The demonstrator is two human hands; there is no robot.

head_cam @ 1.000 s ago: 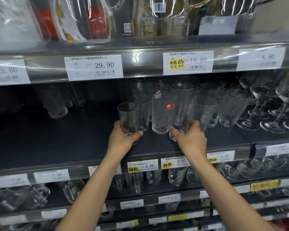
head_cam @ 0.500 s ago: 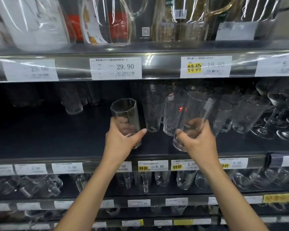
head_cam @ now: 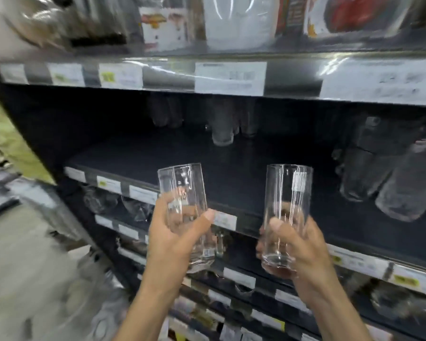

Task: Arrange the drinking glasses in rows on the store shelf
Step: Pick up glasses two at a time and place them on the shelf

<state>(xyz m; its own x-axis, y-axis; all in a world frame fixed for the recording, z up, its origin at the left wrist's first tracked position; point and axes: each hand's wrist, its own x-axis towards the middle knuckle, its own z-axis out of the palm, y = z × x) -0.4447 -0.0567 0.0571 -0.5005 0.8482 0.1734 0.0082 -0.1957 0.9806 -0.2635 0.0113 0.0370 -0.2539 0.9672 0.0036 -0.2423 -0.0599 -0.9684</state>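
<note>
My left hand [head_cam: 175, 232] grips a faceted clear glass [head_cam: 182, 190] around its lower half, upright, in front of the dark middle shelf [head_cam: 158, 158]. My right hand [head_cam: 303, 249] holds a tall straight clear glass [head_cam: 289, 193] near its base; a small label sits near its rim. Both glasses are lifted off the shelf, side by side and apart. More glasses [head_cam: 384, 178] stand blurred at the shelf's right, and a few others [head_cam: 221, 129] sit toward the back.
Price tags [head_cam: 230, 77] line the upper shelf's front edge, with packaged goods [head_cam: 236, 20] above. Lower shelves [head_cam: 256, 279] hold more glassware. The shelf unit's left end [head_cam: 35, 143] meets the floor [head_cam: 22, 267] at the left.
Both hands have lifted their glasses off the shelf and pulled them toward me. My view has swung left, so the group of glasses now lies at the right.
</note>
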